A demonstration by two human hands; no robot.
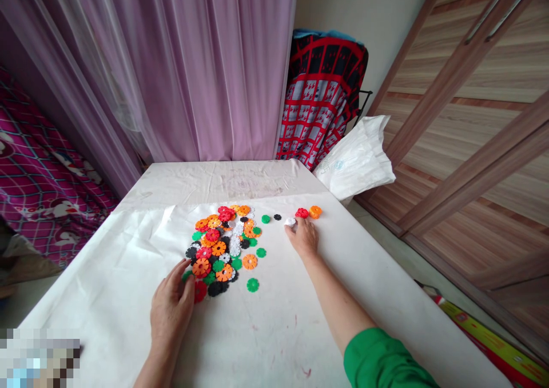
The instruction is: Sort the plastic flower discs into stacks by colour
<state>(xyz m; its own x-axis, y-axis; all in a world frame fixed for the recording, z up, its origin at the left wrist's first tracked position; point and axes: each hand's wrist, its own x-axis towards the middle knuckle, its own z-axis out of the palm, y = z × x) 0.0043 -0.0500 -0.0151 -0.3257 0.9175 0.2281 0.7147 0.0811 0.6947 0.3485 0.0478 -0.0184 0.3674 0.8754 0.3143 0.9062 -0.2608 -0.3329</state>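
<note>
A pile of notched plastic snowflake discs [218,248] in orange, red, green, black and white lies loosely heaped on the white-covered table [274,342]. At the pile's near left edge rests my left hand [171,296], fingers apart, beside a red disc [200,291] and a green one partly hidden by the fingers. Farther right, my right hand [305,238] has its thumb and fingers closed at a white disc [290,222]. Just beyond these fingers are red discs [302,212] and orange discs [315,211]. A green disc [266,219] and a black disc [277,217] lie between the pile and my right hand.
Loose green discs [253,285] lie right of the pile. A white plastic bag [358,156] stands at the table's far right corner. Behind the table hangs a purple curtain [214,68]; a wooden wardrobe [467,136] is on the right. Patterned cloth [43,171] hangs at left.
</note>
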